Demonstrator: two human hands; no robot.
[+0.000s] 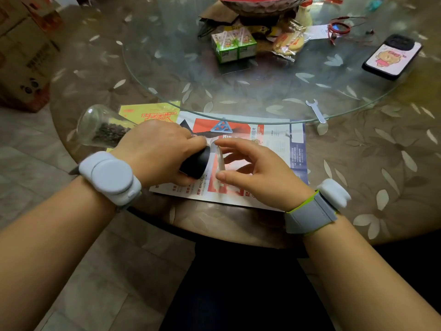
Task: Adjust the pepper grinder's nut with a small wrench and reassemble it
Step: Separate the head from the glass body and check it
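Left hand (157, 149) grips pepper grinder (107, 130) sideways; right hand (253, 173) pinches clear cap (220, 158) at its black end; wrench (316, 111) well beyond right hand, untouched.

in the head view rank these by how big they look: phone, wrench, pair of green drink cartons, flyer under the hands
1. flyer
2. phone
3. pair of green drink cartons, close to the phone and farther off, so unsure
4. wrench

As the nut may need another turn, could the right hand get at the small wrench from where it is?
Probably yes: the right hand only pinches the clear cap, and nothing stands between it and the wrench.
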